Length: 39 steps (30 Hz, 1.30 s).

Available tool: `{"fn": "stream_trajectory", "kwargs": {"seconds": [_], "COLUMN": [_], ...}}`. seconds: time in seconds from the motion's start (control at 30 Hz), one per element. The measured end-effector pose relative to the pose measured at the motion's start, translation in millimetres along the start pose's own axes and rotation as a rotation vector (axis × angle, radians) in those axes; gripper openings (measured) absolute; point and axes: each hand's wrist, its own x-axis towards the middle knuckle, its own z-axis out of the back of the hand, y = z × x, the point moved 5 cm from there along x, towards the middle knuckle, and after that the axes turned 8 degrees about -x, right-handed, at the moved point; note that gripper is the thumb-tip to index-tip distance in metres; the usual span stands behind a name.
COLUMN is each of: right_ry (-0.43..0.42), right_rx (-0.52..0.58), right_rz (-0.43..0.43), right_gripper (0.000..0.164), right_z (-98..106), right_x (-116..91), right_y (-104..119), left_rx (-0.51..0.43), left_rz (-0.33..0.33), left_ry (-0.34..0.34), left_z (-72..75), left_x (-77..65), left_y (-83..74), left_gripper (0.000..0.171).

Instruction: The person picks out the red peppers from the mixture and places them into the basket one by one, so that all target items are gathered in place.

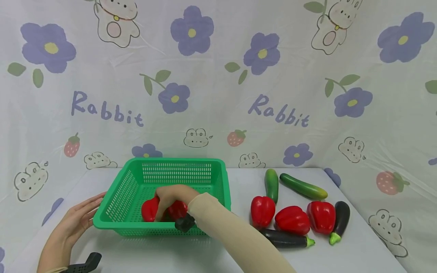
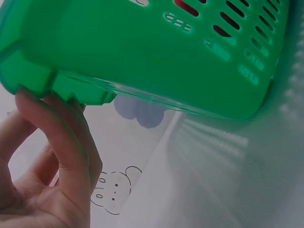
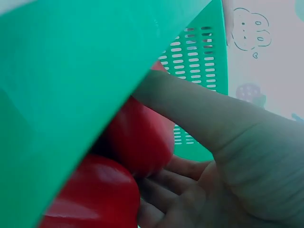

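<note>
A green plastic basket (image 1: 218, 165) stands on the table with two red bell peppers inside, near its front wall. My right hand (image 1: 172, 194) reaches in over the front rim and grips the left bell pepper (image 1: 148, 209). The other bell pepper (image 1: 178, 209) lies beside it, partly behind my wrist. In the right wrist view the thumb and fingers lie around the gripped pepper (image 3: 141, 137), while the basket wall hides part of it. My left hand (image 1: 77, 220) is at the basket's left side. Its fingertips touch the rim from outside in the left wrist view (image 2: 61, 142).
Right of the basket lie three red bell peppers (image 1: 292, 220), a cucumber (image 1: 271, 185), another cucumber with a yellowish end (image 1: 304, 186), and two dark eggplants (image 1: 286, 239) (image 1: 341, 218). A patterned cloth (image 1: 218, 76) hangs behind the white table (image 1: 143, 254).
</note>
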Motion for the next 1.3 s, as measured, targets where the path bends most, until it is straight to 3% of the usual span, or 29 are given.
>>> {"fn": "stream_trajectory", "kwargs": {"seconds": [0.2,0.53,0.9,1.3], "right_ry": [0.008,-0.027,-0.112,-0.217], "right_rx": [-0.019,-0.06,0.038,0.185], "right_rz": [0.005,0.002,0.073,0.135], "right_gripper": [0.05,0.083,0.078,0.078], "right_z": [1.4,6.5,14.3,21.9], "right_x": [0.1,1.0,-8.5,-32.0], "right_y": [1.6,-4.6,-20.9,-45.8], "left_rx": [-0.011,-0.022,-0.036,-0.027], "left_rz": [0.002,-0.002,-0.005,0.008], "left_ry": [-0.004,-0.008,0.007,-0.007], "left_z": [1.2,1.8,-0.2,-0.1], "left_x": [0.3,0.4,0.2,0.7], "left_y": [-0.1,0.0,0.0,-0.7], "left_gripper": [0.029,0.03,0.031,0.03]}}
